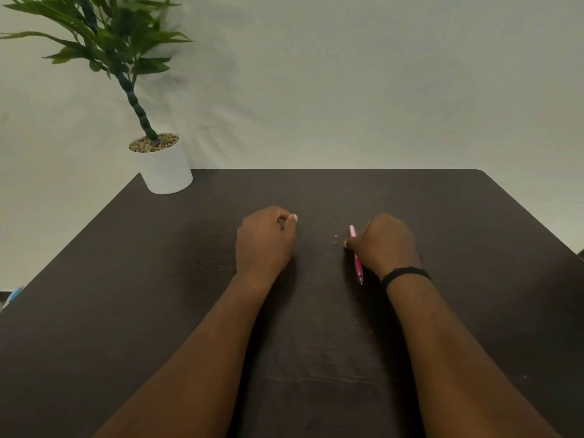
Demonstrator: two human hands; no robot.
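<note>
Obs., near to far.

- Your two forearms come in from 6 o'clock over the dark table [493,279], the left forearm [205,349] angling toward 1 o'clock and the right forearm [452,352] toward 11. There is a black wristband [406,274] on the right wrist.
- Right hand [384,245]: knuckles up and fingers wrapped over the pink pen [358,267], grasping it about mid-barrel. The pen lies low along the tabletop, on the thumb side of this hand. Its pointed end is toward you at 6 o'clock and its paler end points away at 12. Whether the barrel rests on the wood or is just clear of it cannot be told.
- Left hand [265,241]: at 9 o'clock from the pen and well apart from it. The fingers are curled under into a loose fist with the thumb laid across the front. Nothing shows inside it.
- Between the hands, just beside the pen's far end, lie a few pale specks [335,238], too small to identify.
- Far left corner, 10 o'clock: a white pot [166,169] topped with pebbles holds a leafy plant [104,36], and a pale backdrop [347,90] hangs behind it.

Judgement: the step in hand looks like the pick-up of the pen, with the grip set and the lift not yet made.

Next move: raise the pen clear without letting it roll out of your fingers. Bring the left hand across toward 3 o'clock if the pen needs a second hold. Mind the specks.
</note>
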